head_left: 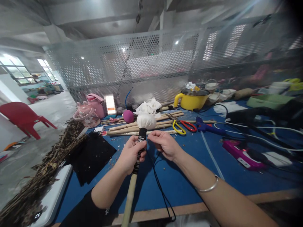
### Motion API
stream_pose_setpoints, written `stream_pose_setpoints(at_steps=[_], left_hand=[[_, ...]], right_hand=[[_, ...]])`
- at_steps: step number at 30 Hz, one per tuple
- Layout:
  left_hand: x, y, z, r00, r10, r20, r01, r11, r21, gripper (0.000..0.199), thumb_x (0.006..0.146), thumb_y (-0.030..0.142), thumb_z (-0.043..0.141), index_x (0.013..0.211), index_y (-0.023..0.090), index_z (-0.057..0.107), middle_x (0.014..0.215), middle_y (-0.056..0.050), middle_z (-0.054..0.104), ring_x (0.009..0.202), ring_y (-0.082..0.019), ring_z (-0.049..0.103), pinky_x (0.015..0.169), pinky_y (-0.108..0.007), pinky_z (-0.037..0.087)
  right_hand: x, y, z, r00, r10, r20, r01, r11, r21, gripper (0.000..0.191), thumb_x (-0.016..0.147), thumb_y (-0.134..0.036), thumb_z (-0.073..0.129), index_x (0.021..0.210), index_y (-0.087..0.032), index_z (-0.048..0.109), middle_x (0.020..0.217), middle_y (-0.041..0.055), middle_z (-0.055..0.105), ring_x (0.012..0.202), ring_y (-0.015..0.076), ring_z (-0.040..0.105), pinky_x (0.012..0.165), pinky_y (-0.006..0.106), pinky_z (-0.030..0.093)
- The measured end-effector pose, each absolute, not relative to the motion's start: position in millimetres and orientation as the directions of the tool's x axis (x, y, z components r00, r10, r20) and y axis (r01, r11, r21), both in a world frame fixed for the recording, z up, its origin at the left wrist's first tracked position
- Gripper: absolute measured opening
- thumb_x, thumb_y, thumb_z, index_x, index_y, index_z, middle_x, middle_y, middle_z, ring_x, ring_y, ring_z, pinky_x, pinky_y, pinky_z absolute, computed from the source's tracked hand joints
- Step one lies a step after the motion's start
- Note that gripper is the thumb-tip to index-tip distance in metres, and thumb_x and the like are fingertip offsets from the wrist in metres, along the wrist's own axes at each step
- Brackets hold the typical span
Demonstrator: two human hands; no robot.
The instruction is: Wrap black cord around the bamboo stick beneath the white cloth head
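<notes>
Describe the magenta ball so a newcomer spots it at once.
Start at the blue table and look to its far side, near the perforated metal screen. Between the pink jug and the crumpled white cloth sits the magenta ball. It is round and solid-coloured, deeper in tone than the pale pink jug.

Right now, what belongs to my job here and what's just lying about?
In use, it seems:
stick in your left hand
white cloth bundle at its tip
black cord around it, near your right hand

Likely just lying about:
yellow pot
purple ball
red chair
</notes>
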State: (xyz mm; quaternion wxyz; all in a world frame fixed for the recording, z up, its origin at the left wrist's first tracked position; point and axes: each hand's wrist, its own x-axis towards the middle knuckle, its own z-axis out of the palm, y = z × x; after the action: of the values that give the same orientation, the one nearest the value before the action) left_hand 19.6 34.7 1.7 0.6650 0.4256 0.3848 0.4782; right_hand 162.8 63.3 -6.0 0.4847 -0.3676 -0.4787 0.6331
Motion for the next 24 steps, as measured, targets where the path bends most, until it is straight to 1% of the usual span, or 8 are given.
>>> stream_pose_setpoints(at_steps=[6, 11, 14, 17, 18, 20, 22, 24], left_hand=[[17.1, 32.9, -2.5, 0.279, 0.956, -0.092, -0.354, 0.192, 0.915, 0.032, 0.067, 0.031, 0.068, 0.082, 0.019, 0.042, 0.064, 0.004, 0.05, 0.041, -0.003, 0.039, 0.035, -0.013, 0.026], [13.3, 31.6, -3.1, 0.341, 0.938, -0.062, -0.378, 0.198, 0.904, 0.026, 0.07, 0.028, 0.066, 0.084, 0.016, 0.047, 0.068, 0.0, 0.057, 0.046, -0.007, 0.05, 0.039, -0.018, 0.042], [9.6, 32.9, -3.5, 0.471, 0.873, -0.124, -0.366, 0.322, 0.873, 0.03, 0.073, 0.032, 0.063, 0.093, 0.015, 0.051, 0.076, -0.006, 0.063, 0.057, -0.013, 0.06, 0.049, -0.023, 0.049], [9.7, 34.5, -5.6, 0.565, 0.79, -0.238, -0.27, 0.45, 0.851, 0.037, 0.077, 0.045, 0.053, 0.095, 0.012, 0.053, 0.08, -0.011, 0.064, 0.06, -0.016, 0.062, 0.051, -0.025, 0.05], [11.1, 34.6, -6.7, 0.526, 0.81, -0.258, -0.235, 0.43, 0.872, 0.039, 0.079, 0.048, 0.05, 0.094, 0.012, 0.053, 0.081, -0.011, 0.063, 0.059, -0.015, 0.062, 0.051, -0.025, 0.05], [15.4, 33.6, -9.2, 0.337, 0.92, -0.202, -0.148, 0.263, 0.953, 0.041, 0.078, 0.05, 0.049, 0.097, 0.014, 0.051, 0.082, -0.008, 0.061, 0.058, -0.013, 0.06, 0.05, -0.024, 0.049], [20.2, 31.4, -11.6, 0.109, 0.994, -0.03, 0.003, 0.03, 1.0, 0.041, 0.073, 0.046, 0.059, 0.101, 0.019, 0.047, 0.084, -0.003, 0.058, 0.056, -0.01, 0.057, 0.047, -0.021, 0.046], [23.9, 28.9, -13.1, -0.007, 0.993, 0.121, 0.171, -0.118, 0.978, 0.041, 0.067, 0.039, 0.067, 0.098, 0.019, 0.048, 0.084, -0.001, 0.056, 0.053, -0.007, 0.053, 0.043, -0.017, 0.042]], right_hand=[[160.2, 63.6, -10.7, -0.301, 0.953, -0.025, -0.228, -0.098, -0.969, 0.03, 0.061, -0.039, 0.071, 0.062, -0.017, 0.051, 0.042, -0.0087, 0.036, 0.035, 0.0038, 0.02, 0.033, 0.02, 0.01], [161.3, 62.9, -10.9, -0.361, 0.932, -0.035, -0.34, -0.167, -0.925, 0.031, 0.059, -0.034, 0.075, 0.079, -0.018, 0.056, 0.042, -0.0091, 0.043, 0.032, 0.0032, 0.022, 0.032, 0.019, 0.007], [164.1, 62.4, -13.3, -0.508, 0.861, -0.033, -0.393, -0.266, -0.88, 0.035, 0.061, -0.034, 0.074, 0.088, -0.017, 0.06, 0.051, -0.0047, 0.053, 0.036, 0.0045, 0.035, 0.034, 0.017, 0.015], [165.0, 63.6, -15.8, -0.496, 0.868, -0.014, -0.416, -0.251, -0.874, 0.031, 0.059, -0.034, 0.075, 0.078, -0.015, 0.059, 0.055, -0.0033, 0.054, 0.037, 0.0037, 0.037, 0.035, 0.017, 0.018], [164.4, 64.3, -16.4, -0.46, 0.888, -0.023, -0.403, -0.231, -0.885, 0.03, 0.059, -0.034, 0.075, 0.073, -0.014, 0.057, 0.051, -0.0044, 0.051, 0.036, 0.0028, 0.033, 0.034, 0.017, 0.015], [161.7, 65.6, -17.2, -0.391, 0.918, -0.058, -0.362, -0.211, -0.908, 0.031, 0.059, -0.034, 0.076, 0.067, -0.014, 0.052, 0.043, -0.0085, 0.039, 0.034, 0.0016, 0.023, 0.033, 0.018, 0.008], [158.1, 66.0, -17.6, -0.359, 0.93, -0.083, -0.322, -0.207, -0.924, 0.033, 0.06, -0.034, 0.075, 0.068, -0.015, 0.05, 0.041, -0.011, 0.031, 0.034, 0.0016, 0.017, 0.034, 0.019, 0.006], [155.0, 65.4, -17.6, -0.348, 0.935, -0.073, -0.286, -0.18, -0.941, 0.032, 0.062, -0.036, 0.073, 0.071, -0.016, 0.05, 0.043, -0.011, 0.032, 0.035, 0.0019, 0.017, 0.033, 0.019, 0.007]])
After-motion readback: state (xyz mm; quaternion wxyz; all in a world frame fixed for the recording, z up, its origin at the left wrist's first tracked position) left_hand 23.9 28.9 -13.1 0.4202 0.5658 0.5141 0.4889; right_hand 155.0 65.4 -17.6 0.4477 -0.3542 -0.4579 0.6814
